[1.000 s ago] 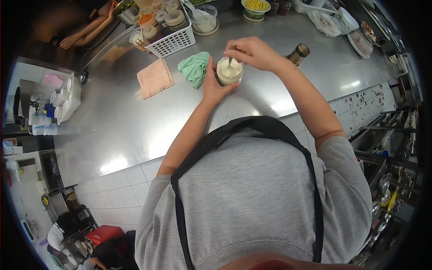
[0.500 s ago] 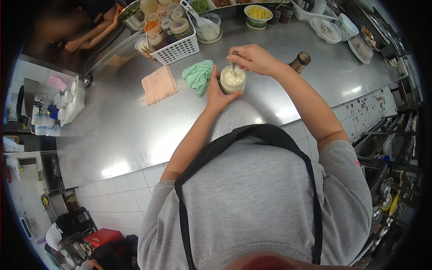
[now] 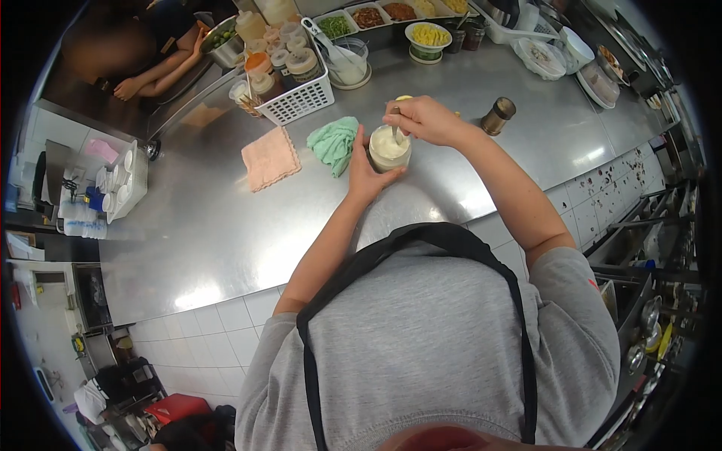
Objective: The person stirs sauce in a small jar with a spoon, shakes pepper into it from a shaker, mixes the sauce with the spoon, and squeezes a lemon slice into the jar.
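A clear jar of creamy white stuff (image 3: 389, 153) stands on the steel counter, with my left hand (image 3: 367, 174) wrapped round its left and near sides. My right hand (image 3: 423, 120) pinches the handle of a metal spoon (image 3: 396, 134), whose lower end is in the jar. A crumpled green cloth (image 3: 332, 145) lies just left of the jar, close to my left fingers. Further left is a flat peach cloth (image 3: 271, 158). Something small and yellow shows behind my right hand, mostly hidden.
A white basket (image 3: 299, 104) of bottles and jars stands at the back left. Behind are a bowl of yellow food (image 3: 429, 34) and ingredient trays. A pepper mill-like container (image 3: 498, 116) is right of my right hand. Another person's arms (image 3: 162, 74) are at upper left.
The view has shifted, so the counter items appear lower and more of the trays shows. The spoon has changed its tilt in the jar; both hands keep their hold.
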The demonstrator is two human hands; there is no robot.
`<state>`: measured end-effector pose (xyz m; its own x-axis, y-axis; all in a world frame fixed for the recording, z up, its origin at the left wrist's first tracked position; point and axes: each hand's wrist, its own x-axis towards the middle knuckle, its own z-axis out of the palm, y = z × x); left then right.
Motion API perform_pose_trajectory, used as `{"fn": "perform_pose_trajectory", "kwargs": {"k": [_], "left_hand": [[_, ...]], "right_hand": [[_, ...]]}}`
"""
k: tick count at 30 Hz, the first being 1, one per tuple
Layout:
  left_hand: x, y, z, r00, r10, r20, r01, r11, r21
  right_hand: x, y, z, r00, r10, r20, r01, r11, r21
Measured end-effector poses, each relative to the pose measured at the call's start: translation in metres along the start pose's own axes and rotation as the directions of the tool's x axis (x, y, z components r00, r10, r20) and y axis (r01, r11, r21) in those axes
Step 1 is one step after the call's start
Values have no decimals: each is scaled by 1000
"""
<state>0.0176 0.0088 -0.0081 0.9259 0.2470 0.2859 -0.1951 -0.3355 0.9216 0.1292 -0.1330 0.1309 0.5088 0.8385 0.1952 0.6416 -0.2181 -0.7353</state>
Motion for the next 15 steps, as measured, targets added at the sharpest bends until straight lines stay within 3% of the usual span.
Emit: {"fn": "perform_pose_trajectory", "kwargs": {"k": [5, 11, 13, 15], "left_hand": [[0, 1, 0, 1000, -18, 1, 18, 999, 45], [0, 1, 0, 1000, -6, -7, 6, 998, 57], [0, 1, 0, 1000, -2, -5, 2, 999, 53], [0, 1, 0, 1000, -1, 0, 1, 999, 50]], "right_hand": [[10, -24, -28, 985, -162, 58, 163, 986, -22], [8, -25, -32, 986, -84, 147, 99, 990, -96], [5, -30, -29, 981, 97, 169, -93, 995, -30], [7, -23, -22, 985, 91, 148, -100, 994, 53]]}}
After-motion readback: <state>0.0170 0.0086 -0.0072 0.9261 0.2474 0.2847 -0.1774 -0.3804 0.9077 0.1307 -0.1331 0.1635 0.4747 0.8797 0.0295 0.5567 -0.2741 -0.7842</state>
